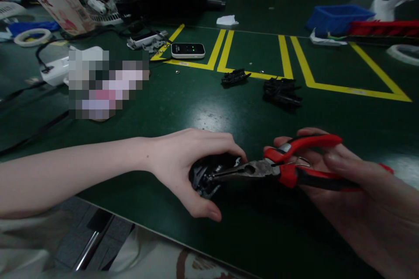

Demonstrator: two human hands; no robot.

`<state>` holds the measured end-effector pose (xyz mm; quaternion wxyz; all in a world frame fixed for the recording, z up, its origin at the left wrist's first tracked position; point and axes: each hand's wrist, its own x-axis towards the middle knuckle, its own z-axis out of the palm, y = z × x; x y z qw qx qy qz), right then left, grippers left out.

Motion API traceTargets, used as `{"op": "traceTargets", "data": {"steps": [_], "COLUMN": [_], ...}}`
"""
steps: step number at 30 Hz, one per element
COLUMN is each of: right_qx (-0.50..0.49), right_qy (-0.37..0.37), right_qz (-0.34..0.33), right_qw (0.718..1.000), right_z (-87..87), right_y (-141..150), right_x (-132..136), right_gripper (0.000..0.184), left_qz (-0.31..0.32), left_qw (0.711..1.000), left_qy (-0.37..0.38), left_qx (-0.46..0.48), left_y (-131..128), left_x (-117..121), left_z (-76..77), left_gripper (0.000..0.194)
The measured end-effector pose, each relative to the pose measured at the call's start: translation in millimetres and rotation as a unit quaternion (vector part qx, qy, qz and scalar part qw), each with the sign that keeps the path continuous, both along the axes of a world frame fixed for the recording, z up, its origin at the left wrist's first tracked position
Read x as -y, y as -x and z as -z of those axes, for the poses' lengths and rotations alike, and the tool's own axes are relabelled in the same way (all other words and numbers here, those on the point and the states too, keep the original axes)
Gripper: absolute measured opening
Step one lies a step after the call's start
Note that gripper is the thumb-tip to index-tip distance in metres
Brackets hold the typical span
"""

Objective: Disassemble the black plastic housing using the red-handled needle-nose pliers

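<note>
Hands half-curled: left hand (181, 157) around black part (202, 178), right hand (363, 207) around red pliers (288, 178)

- The left hand (183, 157) curls around a black part (200, 178) near the front edge of the green table (183, 117).
- The right hand (356, 178) holds red-and-black pliers (271, 168), their long nose pointing at the part, the tips reaching it.
- Beyond lie two black pieces, a smaller one (235, 77) and a larger one (282, 92), just short of yellow tape outlines (288, 59).
- A white device (187, 51) shows green lights.
- At the back right, a blue bin (338, 17) stands beside a red tray (382, 29).
</note>
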<state>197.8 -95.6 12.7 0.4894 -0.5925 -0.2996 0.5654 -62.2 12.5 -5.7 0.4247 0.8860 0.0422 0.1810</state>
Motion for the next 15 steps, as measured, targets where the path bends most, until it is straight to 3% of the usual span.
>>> {"op": "traceTargets", "data": {"steps": [8,15], "right_qx": [-0.009,0.024], "right_qy": [-0.007,-0.082], "right_qz": [0.012,0.027], "right_qw": [1.000,0.996], "right_z": [-1.7,6.0], "right_y": [3,-19], "right_x": [-2,-2], "right_gripper": [0.053,0.045], "left_qz": [0.000,0.012], "left_qw": [1.000,0.999], "left_qy": [-0.020,-0.029], "left_qx": [-0.013,-0.020], "left_y": [0,0], "left_x": [1,1], "left_z": [-1.3,-5.0], "left_gripper": [0.072,0.072]}}
